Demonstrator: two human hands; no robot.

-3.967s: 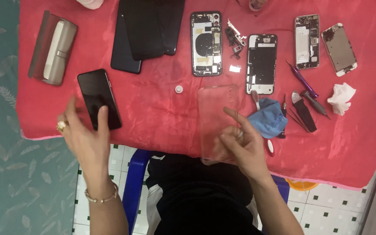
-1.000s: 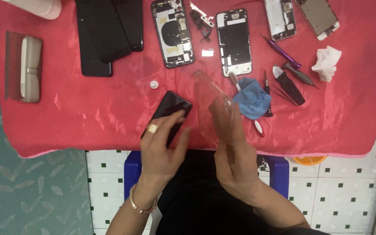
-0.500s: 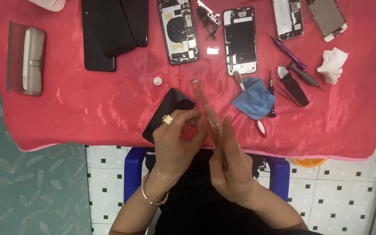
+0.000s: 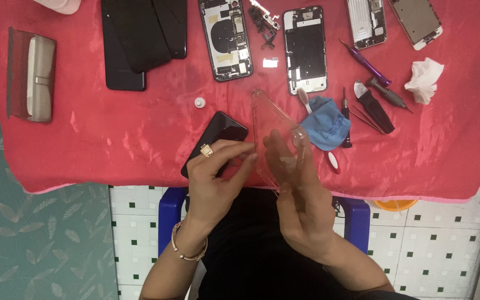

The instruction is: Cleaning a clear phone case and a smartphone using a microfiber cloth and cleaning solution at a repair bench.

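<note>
At the near edge of the red-draped tabletop (image 4: 84, 144), left hand (image 4: 215, 180) grips a black phone (image 4: 218, 136) lying on the cloth. Right hand (image 4: 301, 194) clasps a clear phone case (image 4: 270, 119), tilted on edge just beside it. Blue cloth (image 4: 326, 123) near.

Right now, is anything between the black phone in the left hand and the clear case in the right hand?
Nothing visible. The left hand holds the black phone beside the clear case in the right hand; only bare red cloth shows in the narrow gap.
</note>
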